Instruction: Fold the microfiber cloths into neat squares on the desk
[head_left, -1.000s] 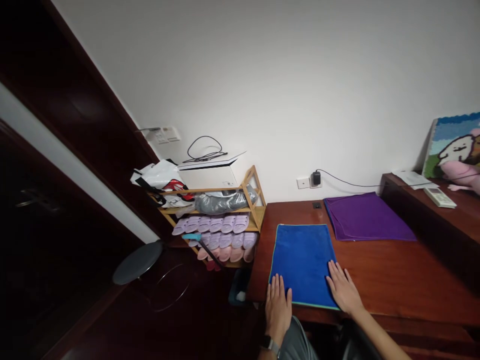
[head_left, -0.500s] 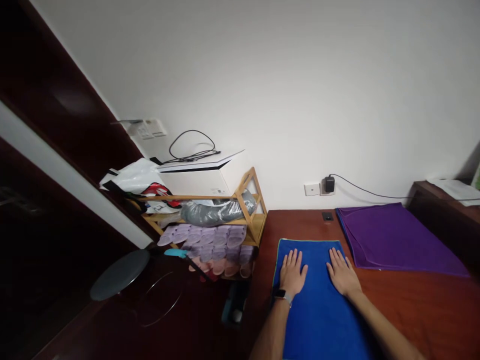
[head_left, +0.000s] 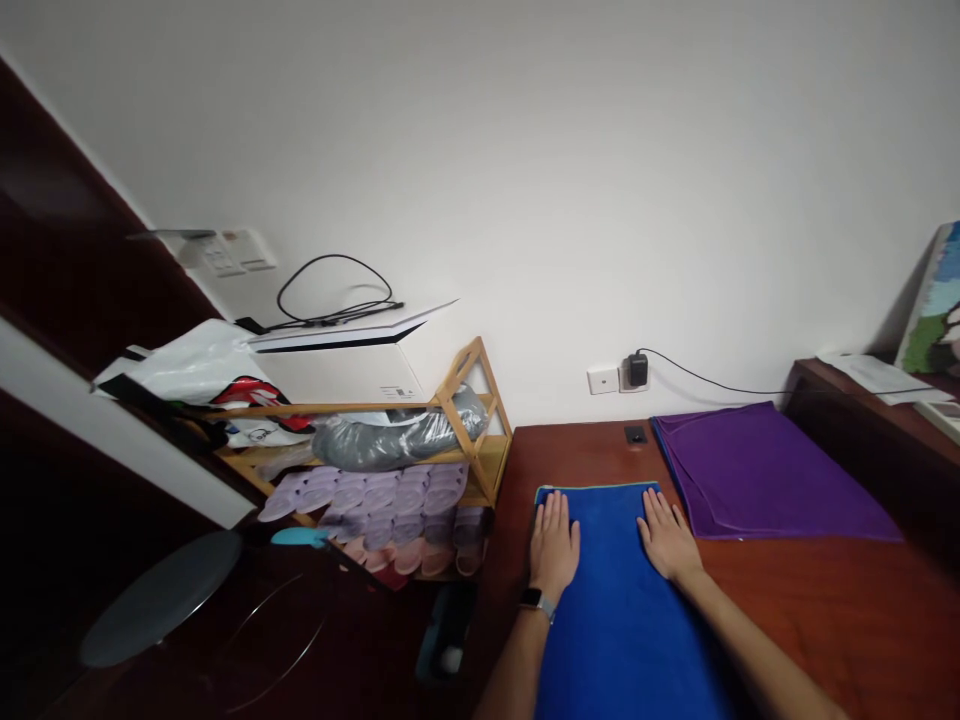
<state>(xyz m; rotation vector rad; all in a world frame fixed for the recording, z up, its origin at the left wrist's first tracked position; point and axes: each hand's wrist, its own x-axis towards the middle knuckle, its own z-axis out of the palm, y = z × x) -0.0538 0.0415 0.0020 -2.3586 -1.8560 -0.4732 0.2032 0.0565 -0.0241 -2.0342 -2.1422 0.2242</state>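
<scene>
A blue towel lies flat on the reddish-brown wooden table, its lower end running out of view. On its far left part rests my left hand, palm down with fingers stretched out, and a watch sits on that wrist. My right hand lies flat at the towel's right edge, thumb spread from the fingers. Neither hand grips anything. To the right of my right hand, a purple cloth is spread in a folded layer on the table.
Left of the table stands a wooden rack with rows of slippers and a white box on top. A round stool is farther left. A black plug sits in the wall, its cord running right.
My hands have moved apart towards the towel's side edges, the left one outward to the left edge. The view has turned slightly right, bringing a picture at the far right into sight.
</scene>
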